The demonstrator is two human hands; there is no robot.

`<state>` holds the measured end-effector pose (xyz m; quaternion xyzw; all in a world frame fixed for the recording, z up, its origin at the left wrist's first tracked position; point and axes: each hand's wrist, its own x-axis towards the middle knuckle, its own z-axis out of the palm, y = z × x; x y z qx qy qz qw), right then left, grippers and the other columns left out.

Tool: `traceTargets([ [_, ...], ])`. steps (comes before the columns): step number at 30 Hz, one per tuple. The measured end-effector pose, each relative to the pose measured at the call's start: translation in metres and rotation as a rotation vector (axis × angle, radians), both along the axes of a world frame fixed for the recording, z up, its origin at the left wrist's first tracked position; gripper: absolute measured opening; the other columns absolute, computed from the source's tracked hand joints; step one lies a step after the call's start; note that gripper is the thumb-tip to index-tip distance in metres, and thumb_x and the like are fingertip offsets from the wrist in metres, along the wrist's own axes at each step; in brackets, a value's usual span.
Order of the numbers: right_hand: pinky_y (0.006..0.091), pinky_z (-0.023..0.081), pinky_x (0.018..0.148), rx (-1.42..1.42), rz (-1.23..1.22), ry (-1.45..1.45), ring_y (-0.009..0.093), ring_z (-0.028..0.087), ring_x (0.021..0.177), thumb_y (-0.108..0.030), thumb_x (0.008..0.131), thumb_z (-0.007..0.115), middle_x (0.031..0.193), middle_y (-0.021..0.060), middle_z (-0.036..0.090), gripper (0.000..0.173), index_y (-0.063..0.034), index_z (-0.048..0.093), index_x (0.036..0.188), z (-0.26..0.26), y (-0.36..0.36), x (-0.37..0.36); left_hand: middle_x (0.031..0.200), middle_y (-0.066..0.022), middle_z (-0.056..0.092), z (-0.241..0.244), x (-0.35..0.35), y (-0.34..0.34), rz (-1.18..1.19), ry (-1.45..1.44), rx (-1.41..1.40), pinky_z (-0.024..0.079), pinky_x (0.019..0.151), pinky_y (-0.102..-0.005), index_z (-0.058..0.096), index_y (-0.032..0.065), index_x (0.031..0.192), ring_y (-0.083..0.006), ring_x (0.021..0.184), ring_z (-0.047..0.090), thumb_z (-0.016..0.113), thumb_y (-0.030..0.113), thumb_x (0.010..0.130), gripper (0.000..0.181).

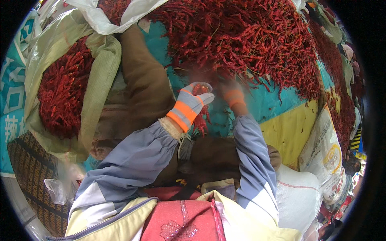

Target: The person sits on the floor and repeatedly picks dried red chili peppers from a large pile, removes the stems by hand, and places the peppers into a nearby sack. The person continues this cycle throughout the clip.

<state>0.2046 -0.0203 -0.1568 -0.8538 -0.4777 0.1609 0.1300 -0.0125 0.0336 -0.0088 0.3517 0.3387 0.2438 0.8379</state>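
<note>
Dried red chilies [241, 42] lie in a large, loose heap before me, many with thin stems. My left hand [194, 98], in a grey and orange work glove, is closed around a bunch of chilies [201, 120]; their ends show at the top of the fist and others hang below it. At the near edge of the heap is my right hand [233, 92], gloved alike and blurred. Its fingers are hard to make out, so I cannot tell whether it holds anything. Both hands are over a teal printed sheet [256, 101].
At left stands an open woven sack [102, 78] filled with chilies [64, 90]. My bent legs [144, 69] frame the work area. White woven sacks [297, 192] are at right, beside a yellow part of the sheet [289, 129]. Another chili heap [337, 99] and people are farther right.
</note>
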Motion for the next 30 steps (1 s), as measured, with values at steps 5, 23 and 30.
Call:
traceTargets([
  [5,0.0284,0.044,0.060,0.321,-0.048,0.468,0.016,0.056,0.071,-0.020,0.075,0.063,0.082,0.0092,0.062,0.028,-0.0013,0.061,0.096,0.032,-0.026,0.003,0.084,-0.0103,0.058,-0.014,0.014,0.004,0.042,0.124,0.091,0.051,0.066,-0.0253,0.053,0.0004,0.091,-0.0165,0.075,0.058,0.059,-0.008,0.073,0.021],
  [23,0.0295,0.044,0.051,0.663,-0.019,0.131,0.019,0.057,0.058,-0.011,0.078,0.058,0.065,0.0137,0.058,0.010,-0.0003,0.058,0.078,0.156,-0.074,-0.106,0.079,-0.0143,0.060,-0.007,0.016,-0.031,-0.416,0.638,1.202,0.048,0.060,-0.0352,0.052,-0.0029,0.100,-0.0277,0.065,0.057,0.061,0.022,0.074,0.037],
  [30,0.0222,0.031,0.037,0.582,-0.293,0.930,0.009,0.043,0.041,-0.019,0.079,0.058,0.059,0.0009,0.053,0.014,-0.0052,0.056,0.076,0.137,-0.079,-0.082,0.070,-0.0033,0.057,0.025,0.005,-0.022,-0.506,-0.250,0.155,0.042,0.052,-0.0190,0.057,0.0013,0.081,-0.0062,0.059,0.051,0.062,0.006,0.073,0.011],
])
